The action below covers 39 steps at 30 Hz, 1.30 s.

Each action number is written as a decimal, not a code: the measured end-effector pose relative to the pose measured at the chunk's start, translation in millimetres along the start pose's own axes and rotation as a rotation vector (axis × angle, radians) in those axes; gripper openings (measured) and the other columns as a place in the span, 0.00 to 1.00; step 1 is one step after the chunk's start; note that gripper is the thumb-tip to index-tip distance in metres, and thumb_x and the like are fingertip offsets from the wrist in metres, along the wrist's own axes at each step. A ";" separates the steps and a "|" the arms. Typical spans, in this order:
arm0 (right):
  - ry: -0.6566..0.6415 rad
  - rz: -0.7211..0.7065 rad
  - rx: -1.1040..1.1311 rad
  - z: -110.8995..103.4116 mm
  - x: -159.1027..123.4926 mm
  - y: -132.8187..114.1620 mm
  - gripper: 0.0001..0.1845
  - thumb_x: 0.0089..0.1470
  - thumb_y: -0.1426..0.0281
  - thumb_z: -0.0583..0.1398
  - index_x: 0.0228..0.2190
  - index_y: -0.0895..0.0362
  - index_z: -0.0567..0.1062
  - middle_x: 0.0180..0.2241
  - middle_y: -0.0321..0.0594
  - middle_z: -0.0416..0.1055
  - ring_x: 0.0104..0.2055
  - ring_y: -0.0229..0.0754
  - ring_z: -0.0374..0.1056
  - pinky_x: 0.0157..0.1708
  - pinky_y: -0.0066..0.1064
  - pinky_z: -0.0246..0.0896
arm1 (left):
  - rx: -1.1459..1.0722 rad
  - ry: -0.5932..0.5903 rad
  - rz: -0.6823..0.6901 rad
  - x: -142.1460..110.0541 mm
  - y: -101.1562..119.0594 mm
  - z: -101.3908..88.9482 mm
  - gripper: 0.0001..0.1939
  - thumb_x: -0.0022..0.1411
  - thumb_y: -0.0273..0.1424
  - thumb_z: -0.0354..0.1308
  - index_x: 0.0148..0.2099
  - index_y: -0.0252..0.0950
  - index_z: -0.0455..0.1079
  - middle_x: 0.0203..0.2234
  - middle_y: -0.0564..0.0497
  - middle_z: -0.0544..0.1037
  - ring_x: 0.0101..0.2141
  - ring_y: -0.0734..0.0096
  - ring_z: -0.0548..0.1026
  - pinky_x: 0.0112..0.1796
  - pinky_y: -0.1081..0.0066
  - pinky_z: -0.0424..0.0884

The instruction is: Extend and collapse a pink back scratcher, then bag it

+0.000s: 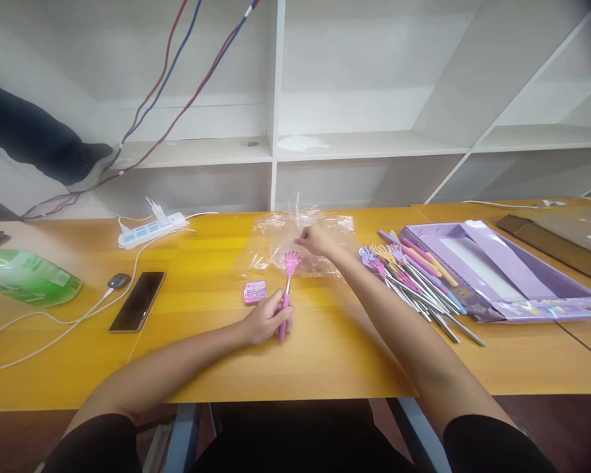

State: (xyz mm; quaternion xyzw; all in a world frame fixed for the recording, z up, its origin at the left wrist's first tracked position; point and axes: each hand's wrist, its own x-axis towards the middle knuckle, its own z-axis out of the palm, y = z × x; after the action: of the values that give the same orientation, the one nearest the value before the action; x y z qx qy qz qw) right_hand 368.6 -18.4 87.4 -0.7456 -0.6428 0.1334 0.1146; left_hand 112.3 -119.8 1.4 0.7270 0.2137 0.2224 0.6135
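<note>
My left hand is wrapped round the pink handle of a back scratcher, whose small hand-shaped head points away from me. Just left of that head lies a small stack of pink and purple printed cards. Over the clear plastic bags at the back of the table, my right hand is closed in a pinch on the thin film. Its fingertips are partly hidden. To the right is a pile of similar back scratchers with metal rods and pink, yellow, blue and purple heads.
A purple display box stands right of the pile, with a brown cardboard piece behind it. At left are a phone, a white power strip, cables and a green pouch. White shelving backs the table.
</note>
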 end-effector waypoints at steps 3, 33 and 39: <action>0.102 -0.032 0.036 -10.6 -13.1 4.6 0.14 0.68 0.59 0.61 0.39 0.57 0.77 0.40 0.46 0.81 0.40 0.44 0.73 0.36 0.31 0.58 | -0.021 0.041 0.019 -0.3 1.4 0.6 0.20 0.78 0.50 0.49 0.41 0.40 0.57 0.24 0.54 0.78 0.22 0.74 0.74 0.27 0.73 0.66; 0.052 -0.349 1.105 76.9 -130.1 -10.8 0.22 0.64 0.48 0.63 0.43 0.54 0.79 0.42 0.41 0.75 0.42 0.42 0.71 0.44 0.33 0.68 | -0.090 0.237 -0.042 12.1 -0.9 2.8 0.28 0.61 0.40 0.72 0.57 0.37 0.66 0.41 0.49 0.76 0.40 0.66 0.76 0.41 0.68 0.74; 0.094 -0.384 1.079 69.9 -133.8 -11.4 0.27 0.66 0.46 0.60 0.28 0.54 0.77 0.33 0.40 0.69 0.41 0.44 0.68 0.47 0.36 0.67 | -0.109 0.103 -0.055 8.8 3.8 7.7 0.23 0.64 0.41 0.70 0.54 0.38 0.67 0.35 0.53 0.73 0.33 0.71 0.73 0.37 0.70 0.72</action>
State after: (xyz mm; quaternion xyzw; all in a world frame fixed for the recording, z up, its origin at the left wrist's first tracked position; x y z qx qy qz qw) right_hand 315.3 -149.1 32.6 -0.4566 -0.6017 0.3861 0.5296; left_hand 124.0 -121.4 4.5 0.6740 0.2525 0.2541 0.6460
